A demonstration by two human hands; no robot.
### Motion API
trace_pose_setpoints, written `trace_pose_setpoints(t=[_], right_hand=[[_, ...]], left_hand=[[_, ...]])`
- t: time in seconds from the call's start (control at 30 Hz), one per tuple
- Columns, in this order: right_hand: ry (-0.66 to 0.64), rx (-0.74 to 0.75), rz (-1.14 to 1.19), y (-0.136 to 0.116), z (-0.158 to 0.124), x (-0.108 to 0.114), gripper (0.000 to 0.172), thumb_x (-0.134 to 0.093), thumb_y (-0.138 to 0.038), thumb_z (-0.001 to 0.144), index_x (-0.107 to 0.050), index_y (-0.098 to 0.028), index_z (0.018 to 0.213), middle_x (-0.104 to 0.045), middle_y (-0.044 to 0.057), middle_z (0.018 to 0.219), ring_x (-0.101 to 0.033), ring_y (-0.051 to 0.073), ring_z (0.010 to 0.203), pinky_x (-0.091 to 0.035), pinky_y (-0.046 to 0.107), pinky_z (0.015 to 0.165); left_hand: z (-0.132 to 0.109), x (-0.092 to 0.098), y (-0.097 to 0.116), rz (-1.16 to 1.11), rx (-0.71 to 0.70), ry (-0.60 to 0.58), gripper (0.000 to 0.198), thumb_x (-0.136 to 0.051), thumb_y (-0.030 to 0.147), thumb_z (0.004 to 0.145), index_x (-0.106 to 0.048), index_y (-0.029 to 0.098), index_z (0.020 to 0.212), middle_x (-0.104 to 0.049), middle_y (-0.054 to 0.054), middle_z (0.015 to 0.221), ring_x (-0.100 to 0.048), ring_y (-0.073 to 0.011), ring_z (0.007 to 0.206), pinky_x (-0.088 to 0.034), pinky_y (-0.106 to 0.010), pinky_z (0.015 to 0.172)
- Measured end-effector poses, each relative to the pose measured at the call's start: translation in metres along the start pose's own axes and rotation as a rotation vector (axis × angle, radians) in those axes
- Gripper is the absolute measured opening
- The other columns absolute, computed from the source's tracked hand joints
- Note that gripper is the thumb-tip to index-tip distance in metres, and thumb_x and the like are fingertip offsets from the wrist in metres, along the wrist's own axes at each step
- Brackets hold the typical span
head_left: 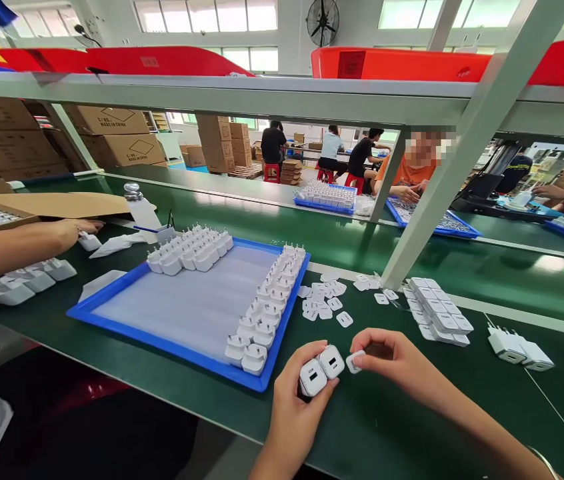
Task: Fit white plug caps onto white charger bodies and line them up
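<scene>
My left hand (298, 405) is closed around two white USB chargers (313, 377), side by side with their port faces toward me. Close to their right side, my right hand (385, 360) pinches a small white rounded-square cover plate (355, 362) between thumb and fingers. More such loose plates (321, 300) lie scattered on the green bench beyond my hands. To the left, a blue-rimmed tray (172, 347) holds rows of white plug chargers (191, 248) at the back and more along its right side, prongs up.
Stacked white chargers (439, 312) and two more chargers (519, 348) lie at the right. A slanted metal post (477, 143) rises behind the plates. A co-worker's arm (22, 247) reaches in from the left, beside a solvent bottle (139, 207). Red bins (387, 63) sit on the shelf above.
</scene>
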State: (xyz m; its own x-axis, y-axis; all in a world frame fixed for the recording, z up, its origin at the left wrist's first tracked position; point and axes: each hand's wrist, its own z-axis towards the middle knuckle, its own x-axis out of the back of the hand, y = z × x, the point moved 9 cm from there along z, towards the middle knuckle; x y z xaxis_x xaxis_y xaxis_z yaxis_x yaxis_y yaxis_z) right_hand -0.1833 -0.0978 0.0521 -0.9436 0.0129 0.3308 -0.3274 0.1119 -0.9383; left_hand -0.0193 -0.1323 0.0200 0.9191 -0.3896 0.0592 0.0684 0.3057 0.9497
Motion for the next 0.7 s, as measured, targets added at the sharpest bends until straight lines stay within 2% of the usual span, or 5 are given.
trace_pose_setpoints(t=[0.1, 0.17, 0.3, 0.4, 0.7], right_hand=[[0.123, 0.015, -0.243, 0.007, -0.003, 0.011, 0.021, -0.067, -0.039, 0.080, -0.066, -0.018, 0.075, -0.051, 0.002, 0.075, -0.045, 0.016, 0.071, -0.034, 0.030, 0.064], [0.129, -0.003, -0.215, 0.010, -0.004, 0.013, 0.024, -0.065, -0.041, 0.083, -0.063, -0.018, 0.077, -0.045, -0.001, 0.066, -0.040, 0.014, 0.064, -0.031, 0.029, 0.059], [-0.036, -0.041, 0.223, 0.008, -0.008, -0.006, 0.034, -0.068, -0.048, 0.081, -0.051, -0.018, 0.083, -0.059, 0.001, 0.069, -0.048, 0.013, 0.058, -0.039, 0.026, 0.054], [-0.163, -0.064, 0.388, 0.004, -0.013, -0.026, 0.035, -0.069, -0.046, 0.081, -0.049, -0.017, 0.081, -0.067, 0.005, 0.070, -0.053, 0.012, 0.053, -0.042, 0.025, 0.052], [-0.237, -0.022, 0.188, 0.008, -0.012, -0.034, 0.030, -0.061, -0.039, 0.088, -0.051, -0.014, 0.073, -0.055, -0.001, 0.056, -0.038, 0.008, 0.048, -0.026, 0.021, 0.047]], left_hand=[[-0.001, 0.000, 0.002, 0.017, -0.023, -0.004, 0.033, -0.068, 0.024, 0.084, -0.062, 0.024, 0.117, -0.064, -0.005, 0.122, -0.060, -0.0200, 0.115, -0.049, -0.030, 0.099], [-0.001, -0.001, 0.003, 0.029, -0.041, -0.015, 0.033, -0.068, 0.023, 0.085, -0.061, 0.025, 0.117, -0.063, -0.004, 0.123, -0.059, -0.0192, 0.116, -0.049, -0.030, 0.099], [0.000, -0.002, 0.007, 0.058, -0.091, -0.026, 0.030, -0.066, 0.021, 0.086, -0.061, 0.024, 0.115, -0.062, -0.005, 0.124, -0.059, -0.0202, 0.116, -0.049, -0.031, 0.099], [-0.001, -0.003, 0.010, 0.080, -0.125, -0.023, 0.030, -0.066, 0.020, 0.086, -0.060, 0.023, 0.116, -0.063, -0.006, 0.123, -0.060, -0.0198, 0.115, -0.050, -0.030, 0.098], [-0.003, -0.008, 0.011, 0.058, -0.163, -0.087, 0.036, -0.071, 0.016, 0.082, -0.061, 0.029, 0.115, -0.063, -0.001, 0.122, -0.060, -0.0160, 0.114, -0.049, -0.026, 0.097]])
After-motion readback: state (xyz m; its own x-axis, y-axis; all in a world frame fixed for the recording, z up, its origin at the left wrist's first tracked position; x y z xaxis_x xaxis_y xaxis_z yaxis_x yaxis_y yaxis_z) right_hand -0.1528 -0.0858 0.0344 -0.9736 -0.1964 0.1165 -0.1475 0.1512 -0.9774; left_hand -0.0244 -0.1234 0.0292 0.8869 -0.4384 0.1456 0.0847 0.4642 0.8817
